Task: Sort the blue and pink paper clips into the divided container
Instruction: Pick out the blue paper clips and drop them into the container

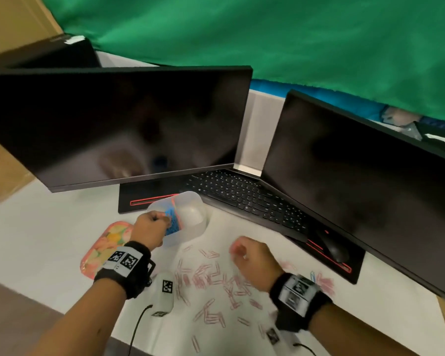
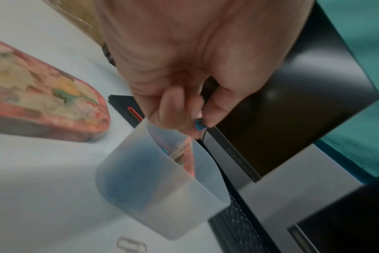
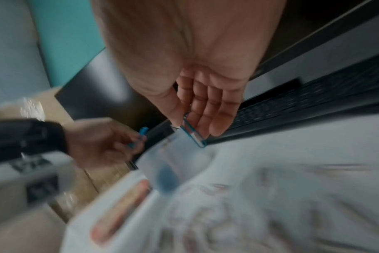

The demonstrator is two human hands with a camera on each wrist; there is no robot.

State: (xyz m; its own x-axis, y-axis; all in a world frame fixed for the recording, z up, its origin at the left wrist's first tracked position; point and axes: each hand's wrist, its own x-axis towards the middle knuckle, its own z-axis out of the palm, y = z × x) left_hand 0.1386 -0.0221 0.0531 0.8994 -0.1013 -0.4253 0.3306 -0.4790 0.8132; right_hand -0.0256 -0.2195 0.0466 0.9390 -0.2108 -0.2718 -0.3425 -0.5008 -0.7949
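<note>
A translucent divided container (image 1: 200,219) stands on the white desk, with blue clips (image 1: 172,222) in its left compartment. My left hand (image 1: 165,219) hovers at its left rim and pinches a blue paper clip (image 2: 199,126) between thumb and fingertips just above the container (image 2: 162,188). My right hand (image 1: 238,251) is raised to the right of the container, over the scattered pink paper clips (image 1: 211,277). In the right wrist view its thumb and fingers (image 3: 206,116) pinch a blue-edged paper clip (image 3: 194,136). That view is blurred.
A fruit-patterned lid (image 1: 106,246) lies left of the container. Behind it are a black keyboard (image 1: 244,196), a mouse (image 1: 334,249) and two dark monitors (image 1: 118,124). A white tagged device (image 1: 165,291) with a cable sits between my wrists. One blue clip (image 1: 312,275) lies by my right wrist.
</note>
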